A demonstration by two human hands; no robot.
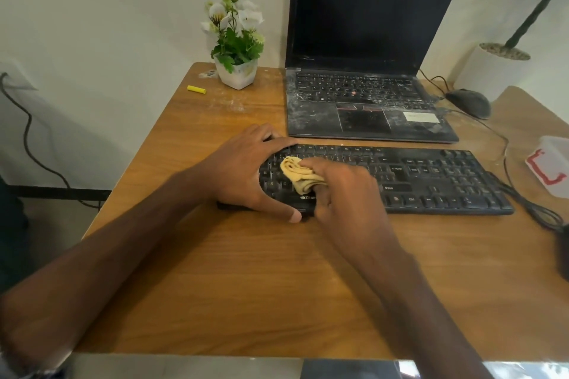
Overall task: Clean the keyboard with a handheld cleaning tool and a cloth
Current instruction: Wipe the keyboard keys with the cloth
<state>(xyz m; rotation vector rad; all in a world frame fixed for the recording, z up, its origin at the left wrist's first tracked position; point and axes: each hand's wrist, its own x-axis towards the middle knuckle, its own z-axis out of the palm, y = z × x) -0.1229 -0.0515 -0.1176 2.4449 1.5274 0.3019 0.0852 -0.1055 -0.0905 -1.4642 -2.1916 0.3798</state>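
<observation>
A black wired keyboard [431, 177] lies across the wooden table [246, 280] in front of a laptop. My left hand [246, 171] grips the keyboard's left end, fingers over the far edge and thumb on the near edge. My right hand [341, 191] holds a bunched yellow cloth [297, 172] and presses it onto the keys on the left part of the keyboard. The keyboard's left end is hidden under my hands. No handheld cleaning tool is visible.
A dusty open laptop [366, 101] stands behind the keyboard. A white flower pot [237, 71] and a small yellow stick [196, 89] sit at the back left. A black mouse [469, 101], cables [529, 203] and a white container [551, 163] are at the right.
</observation>
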